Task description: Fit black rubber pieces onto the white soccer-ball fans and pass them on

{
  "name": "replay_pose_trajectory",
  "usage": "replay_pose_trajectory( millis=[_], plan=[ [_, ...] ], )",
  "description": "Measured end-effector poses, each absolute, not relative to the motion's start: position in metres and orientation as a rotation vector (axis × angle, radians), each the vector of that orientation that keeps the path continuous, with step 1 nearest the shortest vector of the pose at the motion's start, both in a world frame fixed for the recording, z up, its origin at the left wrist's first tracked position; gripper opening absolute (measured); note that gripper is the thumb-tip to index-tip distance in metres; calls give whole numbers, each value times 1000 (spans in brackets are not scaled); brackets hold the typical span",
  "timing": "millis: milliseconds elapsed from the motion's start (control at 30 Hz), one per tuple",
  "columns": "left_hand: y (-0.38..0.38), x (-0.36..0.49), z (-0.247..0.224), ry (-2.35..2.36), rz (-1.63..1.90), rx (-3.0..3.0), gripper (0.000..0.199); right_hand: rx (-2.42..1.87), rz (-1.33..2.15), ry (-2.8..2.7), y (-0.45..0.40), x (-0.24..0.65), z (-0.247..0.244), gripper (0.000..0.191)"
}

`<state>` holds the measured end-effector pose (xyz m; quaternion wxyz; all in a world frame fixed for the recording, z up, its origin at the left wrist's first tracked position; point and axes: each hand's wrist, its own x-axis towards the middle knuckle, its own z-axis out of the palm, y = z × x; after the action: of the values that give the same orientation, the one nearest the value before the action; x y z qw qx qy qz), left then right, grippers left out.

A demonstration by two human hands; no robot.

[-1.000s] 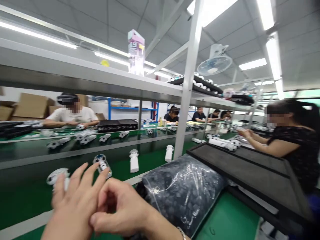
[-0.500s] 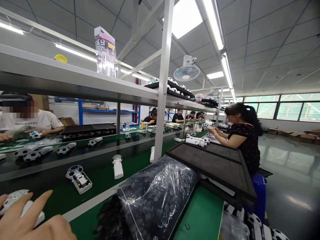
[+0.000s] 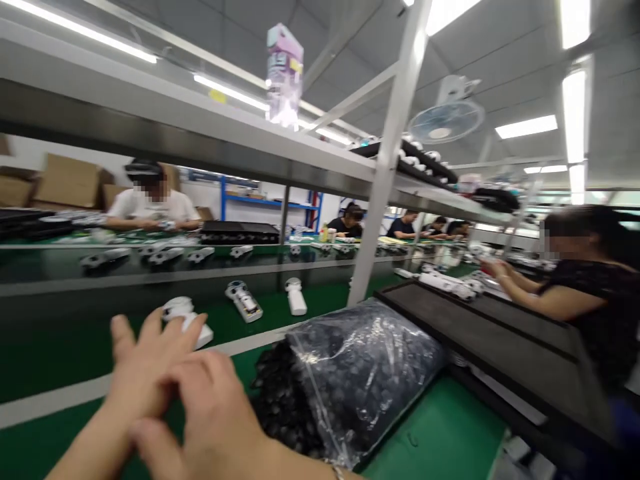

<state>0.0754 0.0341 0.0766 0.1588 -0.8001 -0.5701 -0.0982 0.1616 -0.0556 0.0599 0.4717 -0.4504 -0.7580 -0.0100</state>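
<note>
Fingers (image 3: 153,327) of the left hand (image 3: 145,367) were spread wide, palm down, and nothing showed in their grasp. Right hand (image 3: 213,400) sat just in front, its fingers bent over near the left wrist and its thumb apart from them, leaving a gap; whether it pinched anything could not be told. A bracelet (image 3: 339,471) circled the right wrist.

Nearest the left fingertips lay a white device (image 3: 179,307) with a ball-shaped head, partly hidden behind them; whether they touched it was unclear. It rested on the green surface beyond a pale strip (image 3: 245,343). Farther right on that surface lay a second device (image 3: 243,301), its body open on inner parts, and then a third device (image 3: 296,298), closed and white. More devices (image 3: 167,257) stood in a row farther back.

On the green desk (image 3: 450,417), right of the hands, lay a clear bag (image 3: 370,367) of small black pieces, with loose pieces (image 3: 283,400) heaped at its near end. A small hooked item (image 3: 413,440) lay beside the bag. Beyond it was a dark tray (image 3: 465,333).

A person in white (image 3: 153,208) worked across the way; another in a dark top (image 3: 590,300) sat at the right. A bottle (image 3: 285,77) stood on the shelf (image 3: 320,150) overhead.
</note>
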Motion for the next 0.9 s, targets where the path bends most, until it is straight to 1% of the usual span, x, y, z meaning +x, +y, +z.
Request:
replay_pose_trajectory(
  millis=[100,133,167,233,367,500,567,700,800,900],
  plan=[
    [25,75,86,-1599,-301,-2248,45,-1003,86,-1842,-59,165,66,13],
    [23,76,88,-1627,-341,-2227,43,-972,140,-1856,-59,168,68,10],
    [20,77,89,-1656,-379,-2215,41,-966,186,-1833,-58,170,70,10],
    [18,79,90,-1644,-454,-2204,41,-984,230,-1774,-55,172,72,19],
    [18,80,87,-1641,-508,-2218,40,-1019,286,-1798,-58,169,70,22],
    [23,79,84,-1647,-565,-2177,42,-992,238,-1886,-63,165,67,26],
    [24,80,83,-1662,-566,-2174,43,-1014,235,-1883,-60,166,65,26],
    [23,81,82,-1657,-530,-2200,44,-1075,266,-1850,-58,169,64,31],
    [24,80,81,-1667,-513,-2164,43,-1054,272,-1895,-64,167,67,29],
    [24,79,81,-1664,-505,-2158,44,-1032,290,-1909,-67,167,70,22]
  ],
)
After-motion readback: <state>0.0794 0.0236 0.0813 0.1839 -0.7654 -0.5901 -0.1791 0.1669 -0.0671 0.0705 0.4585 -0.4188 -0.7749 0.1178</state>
